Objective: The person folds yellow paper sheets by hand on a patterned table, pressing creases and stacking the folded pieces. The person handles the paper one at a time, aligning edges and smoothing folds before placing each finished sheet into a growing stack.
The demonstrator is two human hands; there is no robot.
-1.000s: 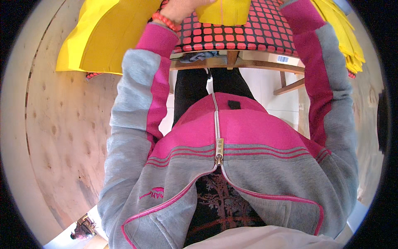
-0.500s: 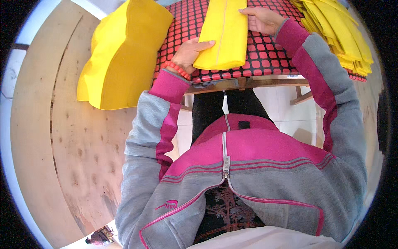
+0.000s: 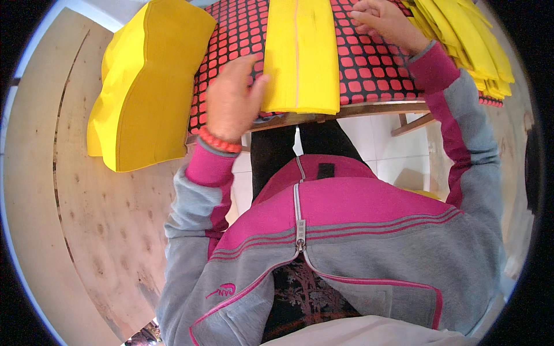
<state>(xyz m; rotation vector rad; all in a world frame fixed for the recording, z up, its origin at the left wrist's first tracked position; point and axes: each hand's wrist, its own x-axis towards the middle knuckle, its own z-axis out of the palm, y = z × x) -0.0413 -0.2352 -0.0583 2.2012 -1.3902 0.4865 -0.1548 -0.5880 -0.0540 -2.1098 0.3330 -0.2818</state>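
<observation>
A flat, folded yellow fabric piece with a pale line down its middle lies lengthwise on the red-and-black checked cover, its near end at the table's front edge. My left hand, a red bead bracelet at the wrist, is just left of this piece, thumb apart from the fingers and nothing in its grasp. To the right of the piece, my right hand hovers over the cover with loosely bent fingers, also holding nothing. The far end of the piece runs out of the picture.
At the left, a larger yellow fabric piece stands bulging on a wooden board. A heap of layered yellow fabric pieces lies at the far right, beyond my right forearm. The table's wooden front edge runs before my lap.
Both hands have let go of the folded yellow piece. My left hand has drawn back to the left and nearer; my right hand has moved rightward. The piece sits nearer the front edge.
</observation>
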